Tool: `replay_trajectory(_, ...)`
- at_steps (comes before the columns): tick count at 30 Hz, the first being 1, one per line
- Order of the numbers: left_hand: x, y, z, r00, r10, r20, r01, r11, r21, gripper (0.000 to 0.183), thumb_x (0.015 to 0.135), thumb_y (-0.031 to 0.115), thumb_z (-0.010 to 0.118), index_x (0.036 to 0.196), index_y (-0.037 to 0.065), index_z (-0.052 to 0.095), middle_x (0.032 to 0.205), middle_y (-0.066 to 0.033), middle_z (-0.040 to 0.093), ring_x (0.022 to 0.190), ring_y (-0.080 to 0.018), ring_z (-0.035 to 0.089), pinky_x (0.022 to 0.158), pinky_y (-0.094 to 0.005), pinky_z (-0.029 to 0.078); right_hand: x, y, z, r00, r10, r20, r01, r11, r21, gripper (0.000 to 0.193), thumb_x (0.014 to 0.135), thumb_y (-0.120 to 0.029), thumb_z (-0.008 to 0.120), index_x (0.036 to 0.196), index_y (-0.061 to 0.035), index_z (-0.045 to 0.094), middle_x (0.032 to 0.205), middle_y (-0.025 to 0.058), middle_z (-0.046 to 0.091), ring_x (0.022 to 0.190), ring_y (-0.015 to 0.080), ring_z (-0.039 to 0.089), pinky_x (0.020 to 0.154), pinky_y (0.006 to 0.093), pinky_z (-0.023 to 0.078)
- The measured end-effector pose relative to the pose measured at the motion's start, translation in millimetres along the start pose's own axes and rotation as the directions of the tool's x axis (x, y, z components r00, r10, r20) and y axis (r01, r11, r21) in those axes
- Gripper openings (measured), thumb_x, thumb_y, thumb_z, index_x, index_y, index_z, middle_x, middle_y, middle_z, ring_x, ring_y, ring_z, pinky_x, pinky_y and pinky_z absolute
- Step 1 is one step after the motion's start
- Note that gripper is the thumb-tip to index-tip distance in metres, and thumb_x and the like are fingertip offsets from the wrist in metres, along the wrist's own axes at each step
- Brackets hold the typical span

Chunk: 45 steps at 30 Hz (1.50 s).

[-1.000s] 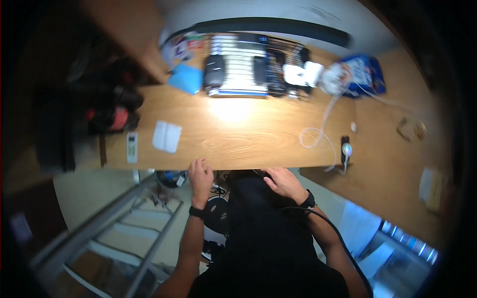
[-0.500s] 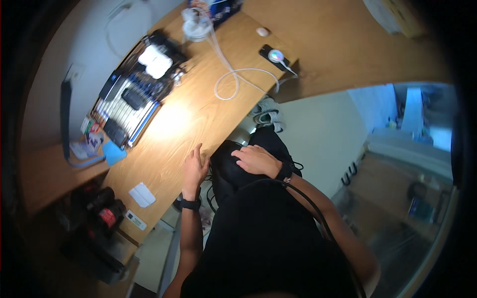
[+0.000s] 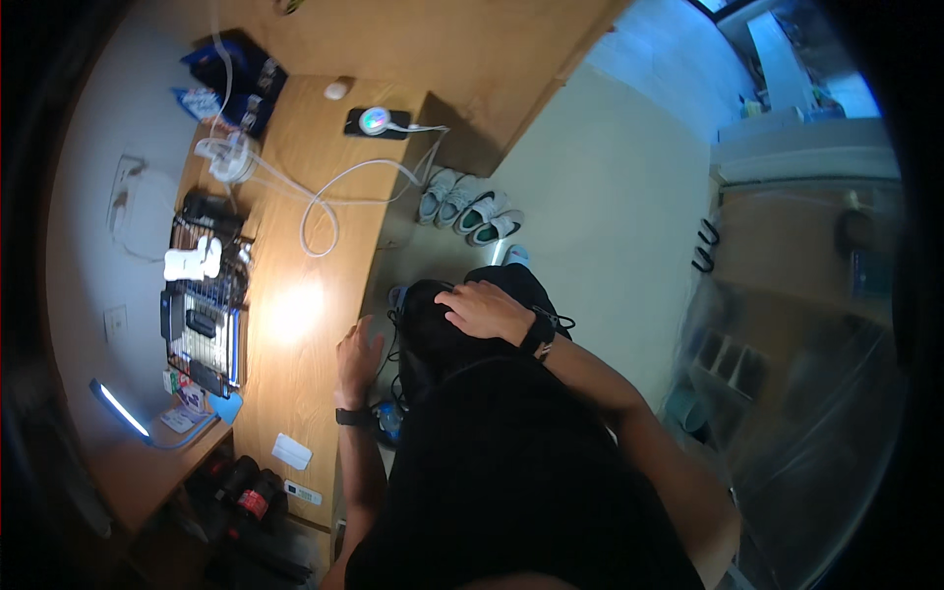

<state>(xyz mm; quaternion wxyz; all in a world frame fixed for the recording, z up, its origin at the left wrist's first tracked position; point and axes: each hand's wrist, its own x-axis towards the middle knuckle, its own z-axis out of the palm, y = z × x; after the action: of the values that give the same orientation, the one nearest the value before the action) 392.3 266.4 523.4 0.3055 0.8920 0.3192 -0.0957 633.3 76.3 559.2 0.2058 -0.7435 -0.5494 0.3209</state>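
My left hand (image 3: 359, 360) is at the front edge of the wooden desk (image 3: 295, 379), fingers apart and holding nothing. A dark band circles that wrist. My right hand (image 3: 484, 310) rests on my black-clothed thigh, its fingers loosely stretched out and nothing in them. It wears a black wristwatch (image 3: 539, 332). On the far part of the desk lies a black phone (image 3: 356, 124) with a round white charger (image 3: 375, 120) on top, its white cable (image 3: 337, 231) looping over the desk. A small pale rounded object (image 3: 336, 90) sits beyond the phone.
Along the wall stand a wire rack (image 3: 239, 339) with dark devices and a lit desk lamp (image 3: 120, 408). A white card (image 3: 292, 451) and a white remote-like device (image 3: 303, 493) lie nearer. Several shoes (image 3: 482, 216) stand on the floor; plastic sheeting (image 3: 787, 423) covers furniture at right.
The view has turned, so the desk now runs more upright at the left and more floor shows. My left hand stays by the desk edge, my right on my thigh.
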Motion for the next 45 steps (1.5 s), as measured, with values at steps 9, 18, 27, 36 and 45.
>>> replay_trajectory(9, 49, 104, 25, 0.997, -0.018, 0.08, 0.025, 0.997, -0.078, 0.038, 0.097, 0.022, 0.065, 0.131, 0.005, 0.063, 0.118, -0.0235, 0.073, 0.109, -0.0405, 0.071, 0.094, -0.0476, 0.056, -84, 113, -60, 0.984, 0.16, -0.082, -0.155, 0.986, 0.06, 0.032, 0.095, -0.022, 0.062, 0.124, -0.0088, 0.064, 0.099, 0.0193, 0.072, 0.099, 0.0419, 0.069, 0.086, 0.0522, 0.055)
replay_trajectory(18, 126, 144, 29, 0.93, 0.227, 0.288, -0.22, 0.974, -0.055, 0.046, 0.096, 0.025, 0.067, 0.138, 0.008, 0.058, 0.13, -0.0191, 0.068, 0.121, -0.039, 0.064, 0.103, -0.0477, 0.051, -141, 137, -82, 0.838, 0.503, -0.211, -0.454, 0.858, 0.241, 0.034, 0.096, -0.023, 0.062, 0.127, -0.0098, 0.063, 0.102, 0.0221, 0.072, 0.099, 0.0419, 0.069, 0.086, 0.0541, 0.055)
replay_trajectory(27, 216, 87, 11, 0.676, 0.459, 0.576, -0.559, 0.829, -0.005, 0.054, 0.096, 0.028, 0.068, 0.144, 0.005, 0.055, 0.135, -0.0218, 0.064, 0.127, -0.0395, 0.061, 0.107, -0.0466, 0.049, -170, 104, -8, 0.576, 0.786, -0.225, -0.673, 0.612, 0.415, 0.038, 0.1, -0.029, 0.06, 0.132, -0.0085, 0.06, 0.109, 0.0226, 0.072, 0.106, 0.0443, 0.066, 0.093, 0.0524, 0.053)
replay_trajectory(36, 267, 139, -10, 0.605, 0.604, 0.519, -0.692, 0.721, -0.031, 0.051, 0.097, 0.025, 0.069, 0.142, 0.005, 0.056, 0.136, -0.0255, 0.063, 0.129, -0.0431, 0.059, 0.106, -0.0468, 0.049, -156, 85, 4, 0.436, 0.841, -0.32, -0.633, 0.539, 0.555, 0.039, 0.1, -0.029, 0.061, 0.134, -0.0119, 0.06, 0.114, 0.0207, 0.072, 0.11, 0.0415, 0.067, 0.094, 0.0522, 0.053)
replay_trajectory(45, 235, 217, 6, 0.505, 0.622, 0.598, -0.755, 0.654, -0.043, 0.048, 0.095, 0.028, 0.068, 0.138, 0.006, 0.062, 0.13, -0.0205, 0.068, 0.119, -0.0381, 0.065, 0.102, -0.0433, 0.051, -160, 92, 7, 0.418, 0.848, -0.325, -0.622, 0.528, 0.579, 0.038, 0.099, -0.029, 0.061, 0.134, -0.0115, 0.061, 0.116, 0.0214, 0.072, 0.111, 0.0419, 0.066, 0.095, 0.0527, 0.053)
